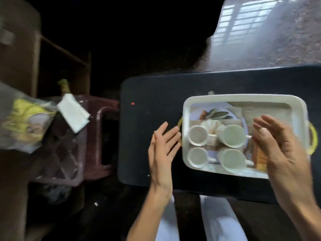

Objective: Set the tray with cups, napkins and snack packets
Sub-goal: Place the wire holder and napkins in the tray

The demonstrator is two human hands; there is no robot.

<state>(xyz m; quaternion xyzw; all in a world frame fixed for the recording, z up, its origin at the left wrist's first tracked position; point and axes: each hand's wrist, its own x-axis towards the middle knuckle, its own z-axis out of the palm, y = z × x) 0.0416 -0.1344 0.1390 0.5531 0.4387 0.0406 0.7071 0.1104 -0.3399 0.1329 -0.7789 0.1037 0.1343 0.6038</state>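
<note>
Flanking tray [186,108] with 4 cups [198,138], stool [107,108] alongside

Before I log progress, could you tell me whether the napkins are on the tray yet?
No, the napkins lie on the stool, left of the tray.

Your white tray [243,99] sits on the dark tabletop [152,94] holding four cups [198,137]. Your left hand [160,153] hovers open beside it, your right hand [281,150] open over its right end.
</note>
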